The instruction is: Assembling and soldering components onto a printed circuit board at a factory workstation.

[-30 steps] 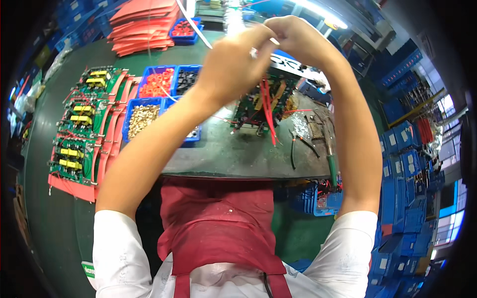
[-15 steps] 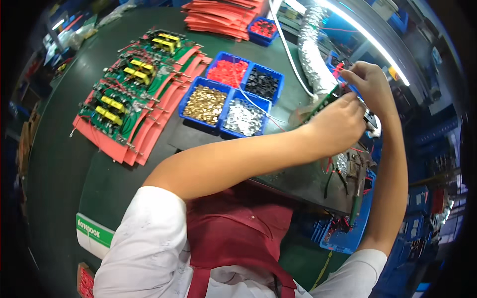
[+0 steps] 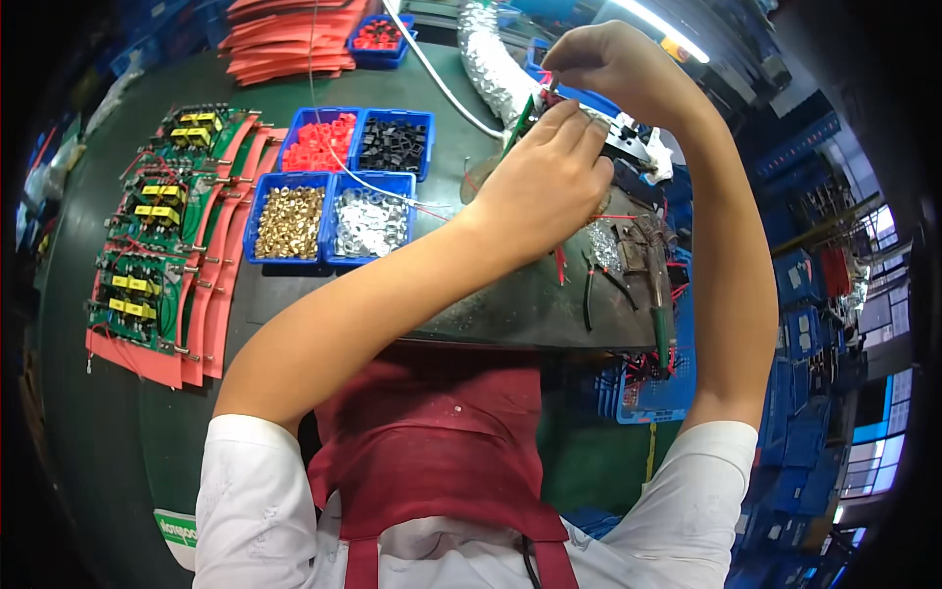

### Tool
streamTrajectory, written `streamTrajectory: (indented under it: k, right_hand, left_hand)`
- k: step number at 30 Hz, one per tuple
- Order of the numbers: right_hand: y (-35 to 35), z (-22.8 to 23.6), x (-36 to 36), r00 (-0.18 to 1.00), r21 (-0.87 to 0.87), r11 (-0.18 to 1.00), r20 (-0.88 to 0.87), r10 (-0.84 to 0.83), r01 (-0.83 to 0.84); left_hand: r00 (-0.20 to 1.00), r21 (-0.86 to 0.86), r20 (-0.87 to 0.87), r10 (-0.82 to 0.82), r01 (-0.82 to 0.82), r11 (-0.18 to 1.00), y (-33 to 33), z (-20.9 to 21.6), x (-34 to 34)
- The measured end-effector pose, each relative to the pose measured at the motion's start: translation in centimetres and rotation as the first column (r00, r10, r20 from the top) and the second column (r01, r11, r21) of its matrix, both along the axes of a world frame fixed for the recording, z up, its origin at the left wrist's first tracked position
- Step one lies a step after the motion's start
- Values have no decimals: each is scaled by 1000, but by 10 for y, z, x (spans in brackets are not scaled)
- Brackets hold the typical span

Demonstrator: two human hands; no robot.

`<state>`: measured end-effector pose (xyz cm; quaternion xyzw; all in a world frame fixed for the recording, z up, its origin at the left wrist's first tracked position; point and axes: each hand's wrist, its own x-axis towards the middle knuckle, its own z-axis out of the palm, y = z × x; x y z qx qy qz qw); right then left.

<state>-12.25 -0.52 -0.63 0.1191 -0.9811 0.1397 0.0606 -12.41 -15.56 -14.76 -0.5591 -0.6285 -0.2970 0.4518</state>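
Observation:
Both my hands are close together at the far right part of the bench. My left hand (image 3: 545, 182) reaches across with its fingers curled around a green circuit board (image 3: 519, 128), mostly hidden behind the hand. Just beyond it, my right hand (image 3: 620, 71) bends down over the board's upper end. Its thumb and fingers are pinched together near some dark red wiring; whatever lies between them is too small to name. Below the hands, red wires (image 3: 560, 263) hang by the bench surface, beside black-handled pliers (image 3: 591, 290).
Blue bins hold red caps (image 3: 320, 143), black caps (image 3: 392, 144), brass parts (image 3: 288, 223) and silver parts (image 3: 370, 222). Finished-looking boards (image 3: 157, 211) lie on red sheets at left. A soldering iron (image 3: 659, 314), a foil duct (image 3: 491, 64) and a blue basket (image 3: 677, 393) stand near.
My view has swung to the right, so the bench items appear further left. Both hands stay together at the board, the right still bent over its upper end.

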Motion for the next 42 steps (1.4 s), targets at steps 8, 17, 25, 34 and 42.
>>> streamTrajectory:
  k: [8,17,25,34,42]
  right_hand:
    - [-20,13,16,983,219,960,-86,-162,177]
    - [-1,2,19,920,37,920,-21,-391,391]
    - [7,-5,21,918,-294,887,-72,-391,355]
    - [-5,-5,34,893,-303,852,-4,-449,427]
    - [18,-15,31,935,-354,908,-184,-303,224]
  left_hand:
    - [999,-34,-19,33,-34,999,6,-1,6]
    - [999,-66,-7,39,-39,997,9,-1,8]
    - [999,-82,16,37,-36,996,9,0,11]
    - [998,-107,38,54,-50,993,11,2,18]
    - [998,-117,45,39,-33,993,17,6,23]
